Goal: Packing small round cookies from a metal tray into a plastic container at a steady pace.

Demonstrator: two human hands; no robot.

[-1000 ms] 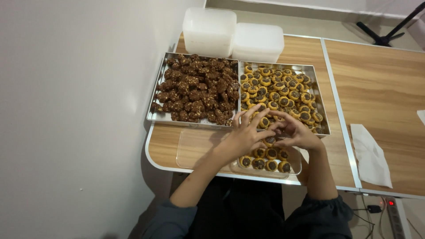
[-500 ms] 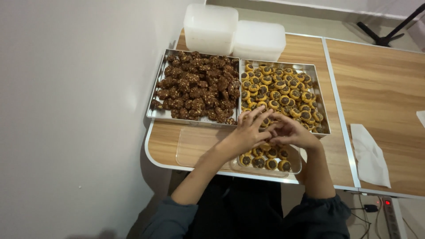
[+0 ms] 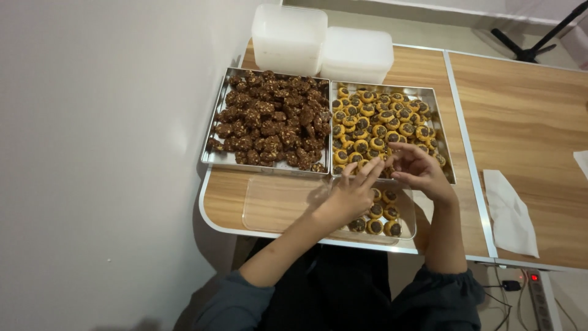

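Head view looks down on a wooden table [image 3: 275, 202] pushed against a white wall. Both hands meet near the middle of the frame, over the near edge of the right metal tray [image 3: 442, 132] of round yellow cookies with dark centres [image 3: 380, 119]. Left hand [image 3: 349, 196] has its fingers stretched toward the tray, loosely open; whether a cookie sits under the fingertips I cannot tell. Right hand [image 3: 419, 171] is curled, fingers pinched together as if around one cookie, though the cookie itself is hidden.

Below the hands, in the lower middle, lies a clear plastic box [image 3: 275, 205] with a few of the same cookies [image 3: 376, 219] at its right end. Left tray [image 3: 211, 156] holds dark nut-studded clusters [image 3: 269, 119]. Two white lidded tubs [image 3: 321, 46] stand in the upper middle; a paper napkin [image 3: 511, 214] lies at right.

The clear box overhangs the table's near edge slightly, so a nudge from a wrist might tip it. Crowded fingers could also crush a cookie or knock its filling.
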